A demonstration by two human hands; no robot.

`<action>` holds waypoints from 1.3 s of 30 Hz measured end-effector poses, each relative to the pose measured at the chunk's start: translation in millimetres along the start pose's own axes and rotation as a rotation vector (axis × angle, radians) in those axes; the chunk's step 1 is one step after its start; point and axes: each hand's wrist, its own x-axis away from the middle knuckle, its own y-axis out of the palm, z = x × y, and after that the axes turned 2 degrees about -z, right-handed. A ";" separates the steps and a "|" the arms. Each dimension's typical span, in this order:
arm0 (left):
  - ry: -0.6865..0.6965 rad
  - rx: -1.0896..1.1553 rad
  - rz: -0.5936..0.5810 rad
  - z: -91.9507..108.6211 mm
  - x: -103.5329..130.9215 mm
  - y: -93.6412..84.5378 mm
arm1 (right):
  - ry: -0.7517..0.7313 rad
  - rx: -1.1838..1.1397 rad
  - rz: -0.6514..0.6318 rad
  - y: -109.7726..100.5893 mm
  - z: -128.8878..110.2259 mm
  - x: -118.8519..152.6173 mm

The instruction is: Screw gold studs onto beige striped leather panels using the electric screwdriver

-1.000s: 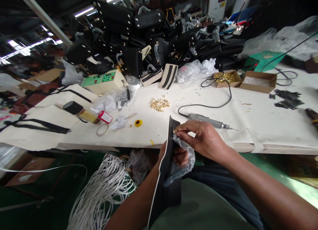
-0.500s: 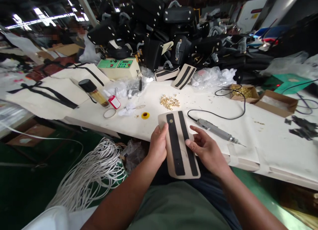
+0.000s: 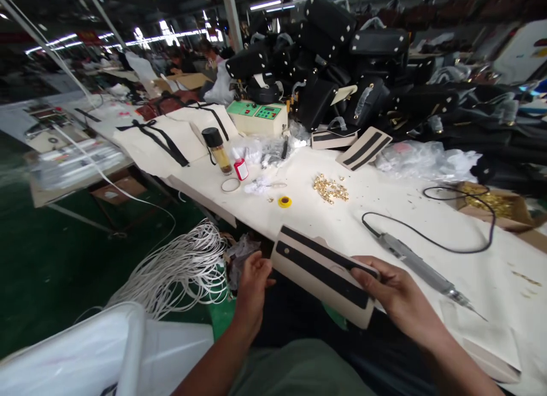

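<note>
A beige panel [image 3: 314, 253] with two black strips is tilted over my lap at the table's front edge. My right hand [image 3: 387, 282] pinches its right end, thumb on top. Off the panel's left end, my left hand [image 3: 254, 276] has its fingers apart and holds nothing. Small gold metal pieces [image 3: 330, 189] lie in a heap behind the panel, with a yellow round item [image 3: 284, 201] to their left. A grey pen-shaped power tool [image 3: 416, 265] rests on the table to the right, its thin tip toward the front.
Black bags [image 3: 371, 99] are piled behind the white table [image 3: 299, 168]. A red-and-white bottle [image 3: 241, 168] and dark-capped bottle [image 3: 217, 151] stand at left. The tool's black cable [image 3: 448, 250] loops rightward. White cords [image 3: 183, 270] and a white bin [image 3: 137, 350] are lower left.
The view has turned left. The panel has swung from upright to slanting sideways. My left hand has let go of it, while my right hand has closed on its right end.
</note>
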 end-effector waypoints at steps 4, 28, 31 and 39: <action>0.500 -0.405 -0.034 16.7 0.7 -19.4 | -0.023 0.305 -0.278 -1.2 -38.1 -18.2; 0.044 -0.187 -0.385 44.1 -41.1 -55.8 | -0.365 1.519 -0.161 124.3 -62.3 -298.1; 0.001 -0.085 -0.411 42.0 -43.1 -52.2 | -0.339 1.556 -0.187 125.5 -58.3 -302.4; -0.148 -0.096 -0.523 32.4 -43.2 -51.9 | -0.345 1.497 -0.198 130.6 -64.2 -302.9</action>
